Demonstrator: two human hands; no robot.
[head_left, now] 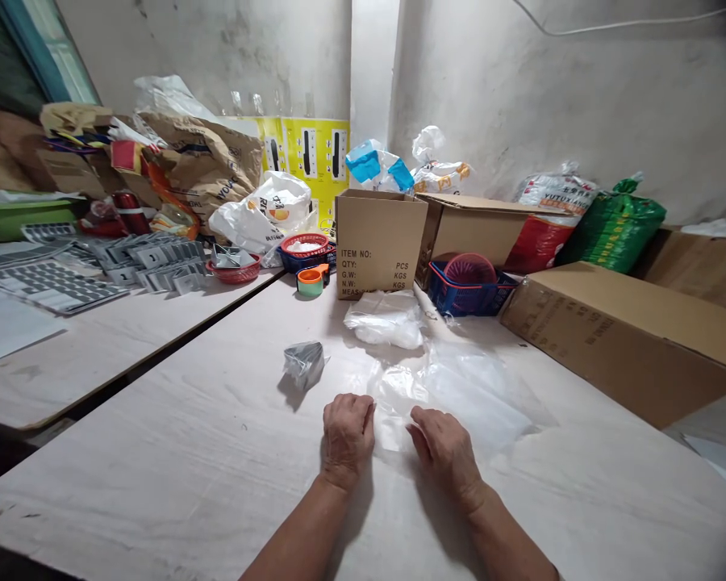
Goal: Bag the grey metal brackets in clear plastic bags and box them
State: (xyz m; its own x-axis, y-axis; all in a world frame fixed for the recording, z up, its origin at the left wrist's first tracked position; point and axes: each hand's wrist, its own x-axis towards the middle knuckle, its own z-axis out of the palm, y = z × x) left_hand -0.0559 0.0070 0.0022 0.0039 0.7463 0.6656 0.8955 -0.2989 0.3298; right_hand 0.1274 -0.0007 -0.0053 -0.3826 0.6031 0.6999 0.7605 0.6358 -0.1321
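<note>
A clear plastic bag (393,411) lies on the white table between my two hands. My left hand (346,440) is closed, with thumb and fingers pinched at the bag's left edge. On the other side my right hand (446,453) is curled, its thumb and fingertips closed at the bag's right edge. More flat clear bags (481,399) spread out just beyond and to the right of my right hand. A small grey bundle in clear wrap (304,365) stands to the left, apart from my left hand.
Behind the bags lies a folded plastic bundle (385,319) before an open cardboard box (380,242). A blue basket (469,292) and a large carton (629,331) stand right. An orange-and-green tape roll (310,281) sits back left. Grey pieces (151,260) cover the left table (42,367), across a gap.
</note>
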